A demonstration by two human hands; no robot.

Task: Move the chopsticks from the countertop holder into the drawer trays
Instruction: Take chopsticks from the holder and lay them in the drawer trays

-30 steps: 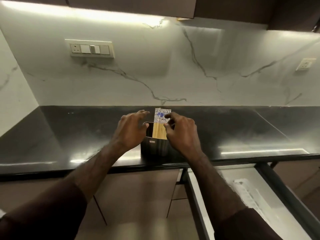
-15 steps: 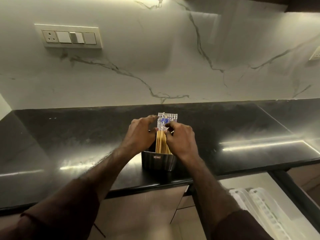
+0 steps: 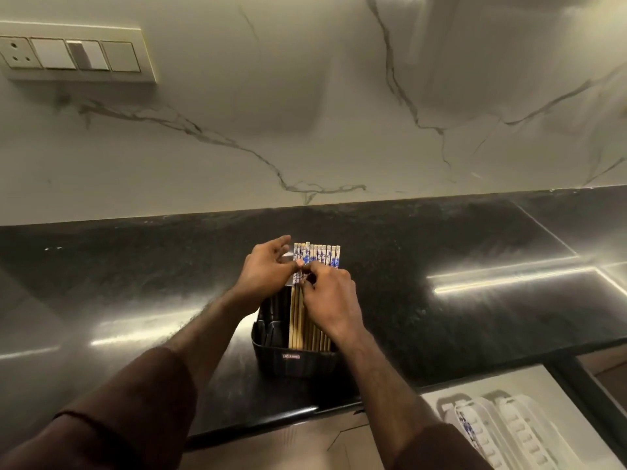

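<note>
About a dozen bamboo chopsticks with blue-and-white patterned tops stand side by side, upright, in the right part of a black ribbed plastic holder; its left compartments look dark. The right hand pinches one of the left-most sticks just below the patterned part, fingers curled. The left hand touches the left edge of the row, thumb meeting the right fingertips, other fingers extended. The holder sits near the front edge of the glossy black stone bench. Near right, an open drawer carries white ridged plastic trays. A white switch panel is on the far-left marble wall.
</note>
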